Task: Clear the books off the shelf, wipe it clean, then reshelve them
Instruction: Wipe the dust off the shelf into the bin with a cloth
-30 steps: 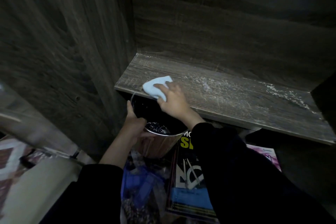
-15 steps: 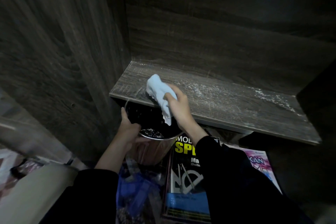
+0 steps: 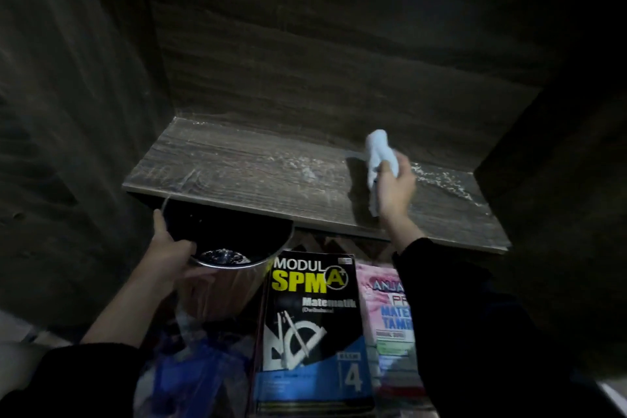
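Note:
The dark wooden shelf [image 3: 237,166] carries no books; pale dust streaks its middle and right end. My right hand [image 3: 395,190] grips a crumpled white cloth [image 3: 378,154] over the right half of the shelf. Just under the shelf's front left edge, my left hand [image 3: 169,248] holds the rim of a metal bin [image 3: 234,241]. Below the shelf lie the books: a black "Modul SPM" maths book [image 3: 312,319] and, to its right, a pink book [image 3: 380,302] partly hidden by my right sleeve.
Dark wood panels close in the shelf on the left [image 3: 68,112], at the back [image 3: 322,61] and on the right [image 3: 559,163]. A blue plastic bag [image 3: 196,373] lies below the bin, left of the books.
My right hand has carried the cloth from the bin at the shelf's left front edge across to the right half of the shelf. The left hand still holds the bin.

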